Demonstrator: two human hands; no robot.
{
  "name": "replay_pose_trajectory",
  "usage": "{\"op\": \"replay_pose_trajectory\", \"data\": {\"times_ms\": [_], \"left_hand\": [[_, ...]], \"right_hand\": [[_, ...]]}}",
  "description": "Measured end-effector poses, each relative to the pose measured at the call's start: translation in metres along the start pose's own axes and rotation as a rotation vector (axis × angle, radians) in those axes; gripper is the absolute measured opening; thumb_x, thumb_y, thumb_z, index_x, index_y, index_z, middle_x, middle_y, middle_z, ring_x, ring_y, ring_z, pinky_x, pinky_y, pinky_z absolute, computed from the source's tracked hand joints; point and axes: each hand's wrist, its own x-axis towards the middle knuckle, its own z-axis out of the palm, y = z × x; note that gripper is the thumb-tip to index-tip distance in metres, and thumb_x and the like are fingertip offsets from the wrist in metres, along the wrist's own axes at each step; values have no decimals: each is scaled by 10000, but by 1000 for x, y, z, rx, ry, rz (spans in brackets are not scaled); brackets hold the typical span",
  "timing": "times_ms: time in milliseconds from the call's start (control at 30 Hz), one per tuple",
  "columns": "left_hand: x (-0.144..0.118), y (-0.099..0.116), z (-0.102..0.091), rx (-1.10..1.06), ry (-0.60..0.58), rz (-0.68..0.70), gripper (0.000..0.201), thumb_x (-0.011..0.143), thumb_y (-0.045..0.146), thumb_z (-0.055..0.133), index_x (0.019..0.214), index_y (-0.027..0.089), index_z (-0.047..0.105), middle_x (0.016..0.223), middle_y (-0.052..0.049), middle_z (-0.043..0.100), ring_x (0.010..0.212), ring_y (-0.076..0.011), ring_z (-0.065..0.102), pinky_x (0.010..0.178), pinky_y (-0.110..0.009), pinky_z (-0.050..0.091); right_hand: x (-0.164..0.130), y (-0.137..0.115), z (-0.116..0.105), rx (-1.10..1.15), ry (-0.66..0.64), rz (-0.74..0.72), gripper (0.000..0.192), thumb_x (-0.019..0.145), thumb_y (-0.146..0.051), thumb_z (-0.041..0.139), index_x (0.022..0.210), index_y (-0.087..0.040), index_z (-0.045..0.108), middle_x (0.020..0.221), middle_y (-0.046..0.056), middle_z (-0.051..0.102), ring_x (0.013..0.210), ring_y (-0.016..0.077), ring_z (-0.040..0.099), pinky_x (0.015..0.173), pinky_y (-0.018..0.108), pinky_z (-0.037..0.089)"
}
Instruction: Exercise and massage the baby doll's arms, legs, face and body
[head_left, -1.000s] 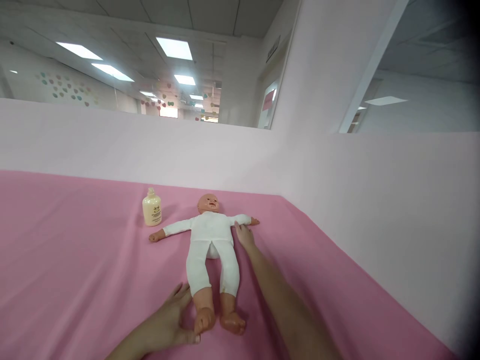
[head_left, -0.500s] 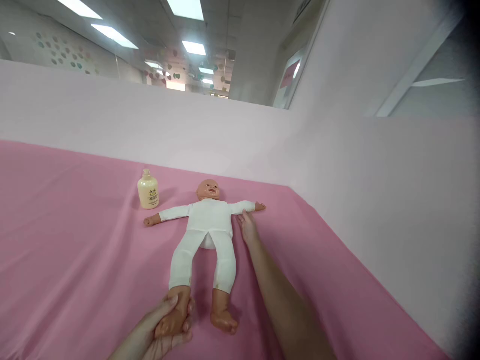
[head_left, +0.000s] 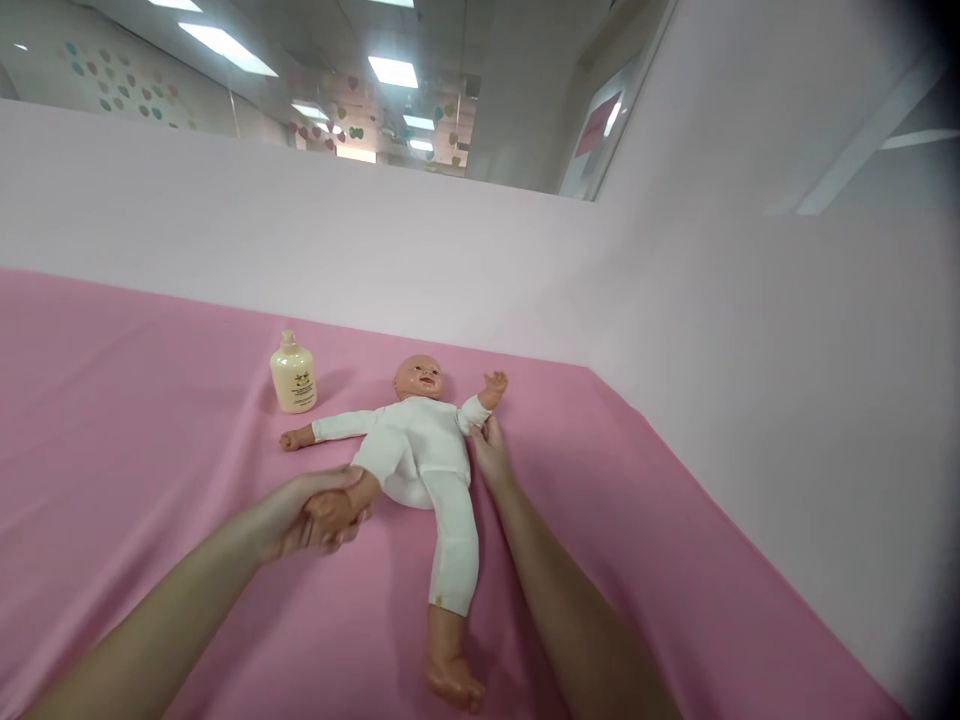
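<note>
partly hidden, doll (head_left: 420,445) foot inside left hand (head_left: 304,515) grip.

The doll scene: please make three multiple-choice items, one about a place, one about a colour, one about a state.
1. Where does the bottle stand?
A. beside the doll's head
B. at the doll's feet
C. in the right hand

2. What colour is the doll's suit?
A. blue
B. white
C. yellow

3. What does the left hand hold?
A. the bottle
B. nothing
C. one foot of the doll

Answers:
1 A: it stands upright on the pink sheet near the head of the doll.
2 B: sleeves and legs are white.
3 C: the fingers wrap the foot, knee bent; the right hand rests at the doll's side.
</note>
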Motion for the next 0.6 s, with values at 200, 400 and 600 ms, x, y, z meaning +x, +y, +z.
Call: {"op": "replay_pose_trajectory", "data": {"times_ms": [200,400,600], "left_hand": [[58,5,18,-122,7,16,426,761,486,800,863,155,551,744,-25,606,510,-85,464,456,-201,219],[64,-22,15,-218,-43,64,529,691,555,872,873,169,558,794,-13,610,522,-78,465,450,-205,261],[64,-30,12,-264,-217,107,471,769,562,815,897,154,619,824,-16,615,528,-91,513,424,-222,343]], "right_hand": [[-6,2,-3,-287,-152,-124,365,873,-356,616,1205,-259,732,1248,91,657,1211,260,609,1112,461,477],[-9,-1,-9,-442,-238,-212,379,951,-282,538,1267,-322,745,1290,90,642,1273,256,578,1162,476,445],[-6,-3,-9,-420,-263,-272,407,900,-272,628,1299,-298,705,1376,88,639,1338,270,563,1206,498,405]]}}
